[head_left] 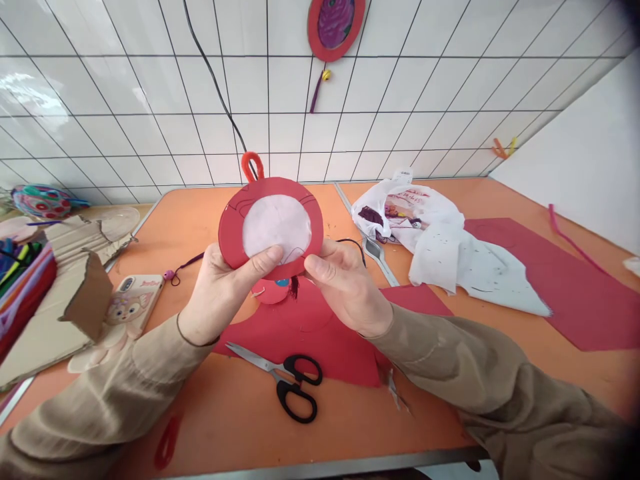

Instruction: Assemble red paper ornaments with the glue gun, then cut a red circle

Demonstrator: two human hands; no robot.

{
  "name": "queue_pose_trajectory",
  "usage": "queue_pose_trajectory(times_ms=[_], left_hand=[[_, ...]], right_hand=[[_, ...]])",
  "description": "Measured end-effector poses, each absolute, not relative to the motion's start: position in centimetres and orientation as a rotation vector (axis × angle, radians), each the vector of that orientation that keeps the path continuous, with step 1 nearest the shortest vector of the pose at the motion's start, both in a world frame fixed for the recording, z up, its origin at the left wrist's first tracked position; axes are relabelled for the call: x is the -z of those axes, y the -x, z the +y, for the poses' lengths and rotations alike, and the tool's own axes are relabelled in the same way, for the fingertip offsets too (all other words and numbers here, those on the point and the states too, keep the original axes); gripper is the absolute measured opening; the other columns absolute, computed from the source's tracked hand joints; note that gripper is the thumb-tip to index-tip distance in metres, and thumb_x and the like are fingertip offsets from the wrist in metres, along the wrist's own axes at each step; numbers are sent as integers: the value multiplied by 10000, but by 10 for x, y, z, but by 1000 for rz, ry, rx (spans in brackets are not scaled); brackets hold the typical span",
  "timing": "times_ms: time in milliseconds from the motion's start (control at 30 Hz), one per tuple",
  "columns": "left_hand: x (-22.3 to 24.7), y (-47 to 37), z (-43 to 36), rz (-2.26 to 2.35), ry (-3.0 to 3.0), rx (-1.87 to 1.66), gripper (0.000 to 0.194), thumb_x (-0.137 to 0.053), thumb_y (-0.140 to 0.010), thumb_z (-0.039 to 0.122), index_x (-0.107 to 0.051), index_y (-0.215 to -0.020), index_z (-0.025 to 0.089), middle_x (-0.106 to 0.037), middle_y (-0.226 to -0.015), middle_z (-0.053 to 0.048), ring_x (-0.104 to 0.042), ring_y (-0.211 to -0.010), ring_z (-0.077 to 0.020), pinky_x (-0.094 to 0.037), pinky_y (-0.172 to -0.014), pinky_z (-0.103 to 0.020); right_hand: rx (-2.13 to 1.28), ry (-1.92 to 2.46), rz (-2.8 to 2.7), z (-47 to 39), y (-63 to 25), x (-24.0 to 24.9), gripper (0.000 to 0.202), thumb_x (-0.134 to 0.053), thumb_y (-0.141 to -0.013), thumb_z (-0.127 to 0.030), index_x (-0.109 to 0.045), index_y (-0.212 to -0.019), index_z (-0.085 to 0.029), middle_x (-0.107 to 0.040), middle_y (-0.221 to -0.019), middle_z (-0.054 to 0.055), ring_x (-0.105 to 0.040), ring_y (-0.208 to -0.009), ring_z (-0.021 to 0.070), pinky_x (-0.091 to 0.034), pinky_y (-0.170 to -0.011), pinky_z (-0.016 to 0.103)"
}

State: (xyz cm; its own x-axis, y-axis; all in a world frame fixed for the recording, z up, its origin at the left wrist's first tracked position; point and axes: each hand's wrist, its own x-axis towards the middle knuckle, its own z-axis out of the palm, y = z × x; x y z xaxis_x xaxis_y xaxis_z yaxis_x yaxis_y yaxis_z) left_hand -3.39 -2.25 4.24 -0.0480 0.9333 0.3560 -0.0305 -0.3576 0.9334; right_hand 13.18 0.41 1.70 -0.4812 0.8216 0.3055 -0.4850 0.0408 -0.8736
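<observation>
While left hand (217,287) and right hand (350,287) pinch red-rimmed disc (273,221) | white bag (440,212) shows red print (414,198) — illegible

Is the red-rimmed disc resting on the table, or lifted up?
Lifted: left hand and right hand hold the red-rimmed disc above the orange table.

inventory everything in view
disc: 1, red, white, in hands
scissors: 1, black-handled, front
sheets: 2+, red, centre, right
speckled piece: 1, white, right
bag: 1, white, back right
tool: 1, grey, near bag
phone: 1, pale, left
cardboard: uncounted, brown, left
strips: several, mixed, far left
ornament: 1, red, purple, wall
cable: 1, black, wall
rod: 1, pink, right
loop: 1, red, front left
table: 1, orange, below
wall: 1, white, behind
left hand, right hand: 2, bare, on disc
sleeves: 2, brown, arms
</observation>
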Motion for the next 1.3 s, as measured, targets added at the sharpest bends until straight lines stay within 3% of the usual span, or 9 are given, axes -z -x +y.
queue_pose_trajectory(times_ms=[233,433,567,667,767,933,1067,1233,1300], left_hand=[[-33,36,-17,1099,-1495,-1565,235,-805,-775,355,-722,-615,204,-672,-646,0,-644,-661,-178,-561,-650,-296],[-34,38,-16,1061,-1420,-1490,144,-818,-764,335,-800,-816,202,-775,-827,-40,-716,-855,-252,-591,-771,-341],[-39,42,-12,905,-1234,-1416,258,-808,-763,387,-808,-928,189,-799,-918,-74,-729,-954,-302,-598,-822,-372],[-45,45,-8,844,-1085,-1415,260,-772,-791,435,-809,-833,181,-797,-839,-79,-739,-942,-312,-600,-825,-387],[-49,48,-7,896,-1025,-1474,167,-827,-744,347,-788,-695,193,-778,-717,-46,-751,-873,-286,-601,-797,-367],[-51,48,-8,963,-1021,-1536,184,-836,-733,294,-754,-601,197,-747,-626,-11,-731,-696,-207,-595,-687,-303],[-52,45,-10,987,-1027,-1520,185,-840,-727,278,-757,-593,179,-742,-614,-3,-681,-600,-140,-570,-624,-234],[-52,42,-12,995,-1011,-1449,178,-831,-735,269,-759,-607,168,-732,-616,-9,-658,-581,-126,-557,-590,-213],[-52,41,-12,1024,-979,-1435,170,-837,-728,283,-765,-632,161,-720,-609,-13,-655,-574,-129,-552,-573,-214]], right_hand=[[-1605,481,-1289,5,-131,-15,158,-808,-774,-356,-804,-887,-245,-774,-837,16,-712,-784,178,-586,-816,348],[-1551,582,-1324,7,-130,-15,171,-847,-715,-339,-804,-840,-230,-772,-812,17,-714,-828,188,-596,-791,328],[-1494,638,-1378,9,-131,-15,190,-849,-705,-348,-790,-813,-203,-769,-801,28,-707,-789,184,-596,-747,321],[-1453,686,-1430,9,-132,-13,208,-850,-699,-358,-773,-773,-180,-757,-752,38,-696,-710,182,-586,-657,311],[-1457,700,-1476,10,-132,-11,242,-850,-693,-381,-760,-776,-172,-743,-721,39,-687,-701,188,-574,-631,311],[-1477,652,-1545,14,-135,-9,304,-776,-776,-462,-688,-694,-183,-701,-718,26,-647,-718,162,-549,-693,311],[-1420,574,-1500,16,-137,-12,279,-719,-833,-479,-685,-844,-202,-676,-806,18,-632,-808,163,-526,-779,317],[-1216,786,-1498,18,-137,-17,426,-722,-815,-484,-504,-596,-190,-411,-590,-43,-392,-580,96,-349,-546,261],[-1199,815,-1506,20,-138,-16,480,-713,-809,-521,-463,-565,-192,-357,-576,-48,-332,-563,89,-307,-525,261]])
